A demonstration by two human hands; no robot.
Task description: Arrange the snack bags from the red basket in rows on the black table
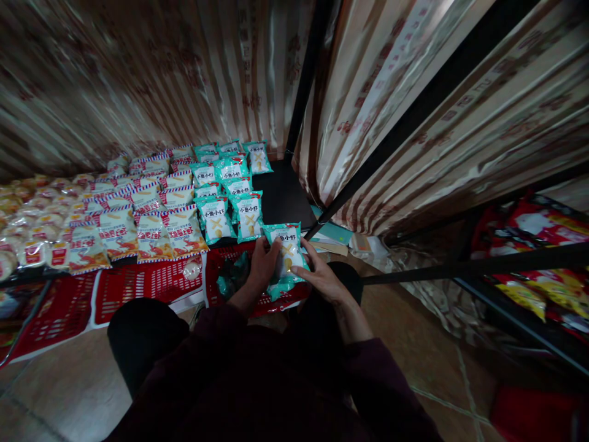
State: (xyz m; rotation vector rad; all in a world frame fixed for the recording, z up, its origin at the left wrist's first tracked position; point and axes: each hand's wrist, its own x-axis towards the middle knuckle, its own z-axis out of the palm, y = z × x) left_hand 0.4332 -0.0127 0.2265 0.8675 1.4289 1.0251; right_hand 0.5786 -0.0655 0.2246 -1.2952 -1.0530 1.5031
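I saw a shiny teal-and-white snack bag [285, 248], black characters above yellow snack pictures, held over a red basket [210, 270]. Its lettered end pointed toward the black shelf [280, 196], long axis running likewise. The left hand [262, 267] and right hand [321, 274] held its sides, each grip part-closed.

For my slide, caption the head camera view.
Left hand and right hand hold a teal snack bag over a red basket, beside rows of bags on a black shelf.
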